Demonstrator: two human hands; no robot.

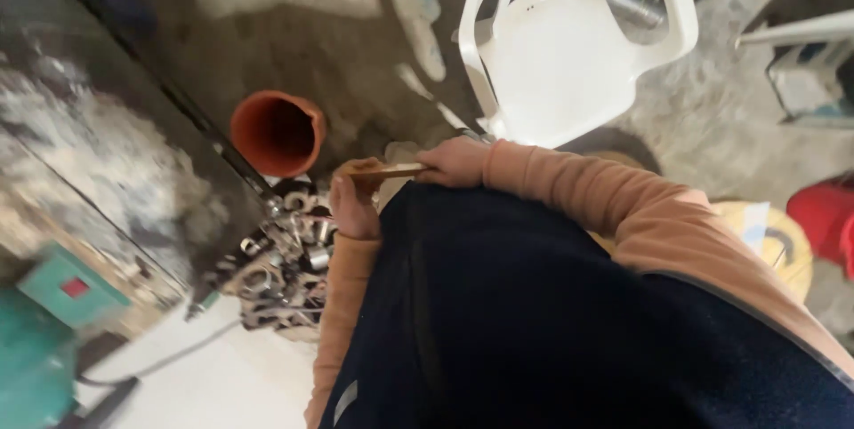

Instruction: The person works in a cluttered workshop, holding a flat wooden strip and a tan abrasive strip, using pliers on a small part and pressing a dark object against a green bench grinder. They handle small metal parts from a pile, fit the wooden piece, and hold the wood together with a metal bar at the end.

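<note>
Both hands — left hand (354,204), right hand (454,162) — on thin wooden strip (390,170)

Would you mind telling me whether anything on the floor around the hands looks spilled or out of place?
Yes: a heap of metal fittings lies loose on the floor below the left hand, scattered rather than binned. An orange pipe piece stands open-ended beside it. Both hands, with the right hand, hold a thin flat strip.

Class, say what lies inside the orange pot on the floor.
The orange pot stands open, and only its shadowed inner wall shows, with no contents visible. Its bottom is too dark to tell. Metal parts lie heaped on the floor beside it.
</note>
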